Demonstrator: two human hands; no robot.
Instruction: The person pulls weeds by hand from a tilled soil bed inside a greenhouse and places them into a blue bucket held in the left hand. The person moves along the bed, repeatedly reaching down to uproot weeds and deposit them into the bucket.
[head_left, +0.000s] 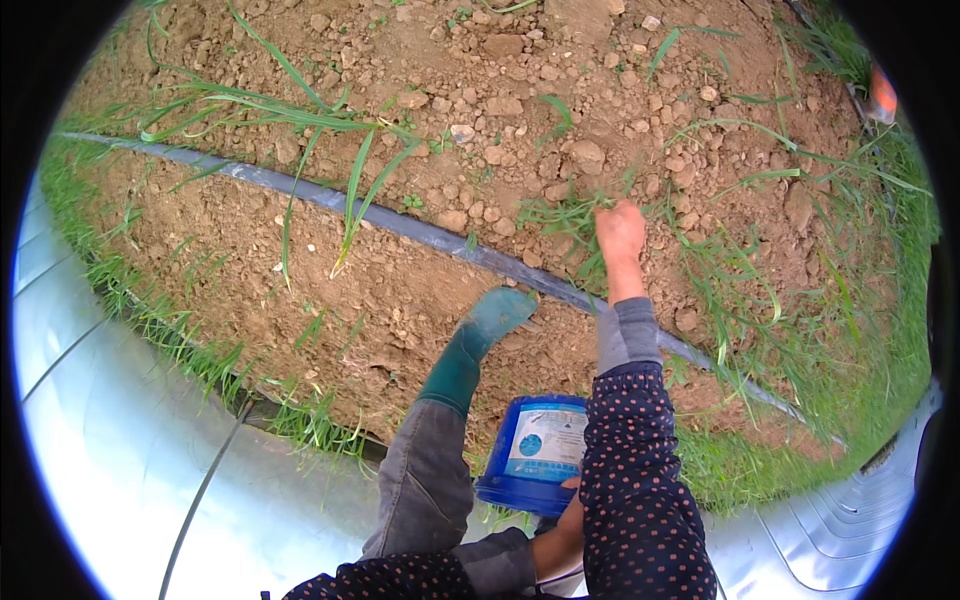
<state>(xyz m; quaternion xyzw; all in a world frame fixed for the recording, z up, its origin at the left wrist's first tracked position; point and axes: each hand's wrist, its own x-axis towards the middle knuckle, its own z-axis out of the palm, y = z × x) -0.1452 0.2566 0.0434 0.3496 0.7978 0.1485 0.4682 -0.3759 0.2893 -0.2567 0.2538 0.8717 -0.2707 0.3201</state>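
My right hand (622, 229) is closed at the edge of a clump of green weeds (562, 216) on the brown soil. Its fingertips, turned away from me, appear to grip some of the leaves. My left hand (564, 534) holds a blue plastic bucket (491, 484) near its rim, low in front of my body. The bucket is tilted and carries a white and blue label with writing. My right sleeve covers its right side, so its contents are hidden. A green rubber boot (469, 345) stands on the soil left of the bucket.
A dark drip-irrigation hose (420, 225) crosses the bed diagonally and passes under my right forearm. Long-leaved grass (300, 112) lies at upper left. Thicker grass (832, 360) grows at right. Clear plastic sheeting (112, 442) curves along the lower left. An orange object (883, 96) sits at upper right.
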